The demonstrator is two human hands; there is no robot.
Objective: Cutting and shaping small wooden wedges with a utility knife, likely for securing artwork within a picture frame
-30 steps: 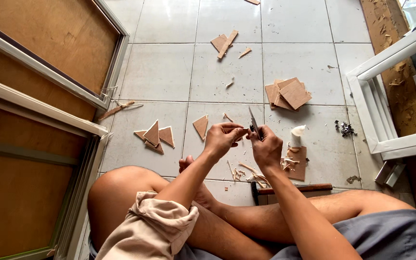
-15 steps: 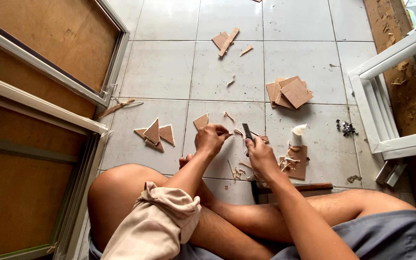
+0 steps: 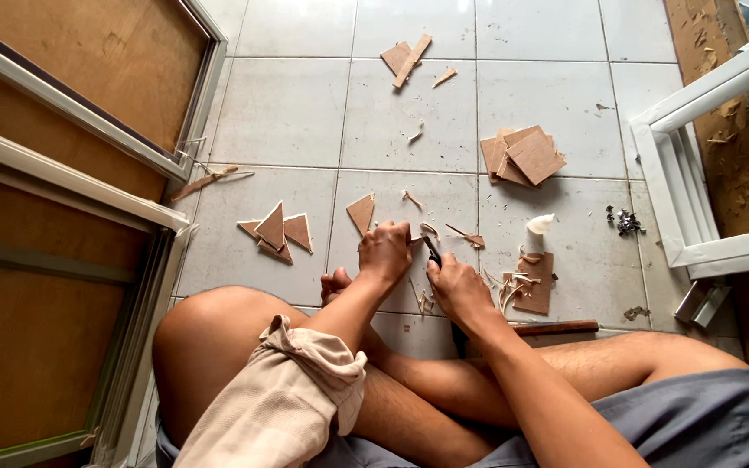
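My left hand (image 3: 385, 251) grips a small wood piece (image 3: 415, 242) low over the floor (image 3: 288, 113). My right hand (image 3: 454, 286) is closed on a knife (image 3: 432, 251) touching it. I advise short strokes directed away from the fingers.

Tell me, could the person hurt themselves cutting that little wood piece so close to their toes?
Possibly. The right hand works a dark blade right beside the left hand gripping the small wood piece, so a slip might nick fingers. The bare toes lie just below. Curled shavings litter the tiles and could prick bare legs.
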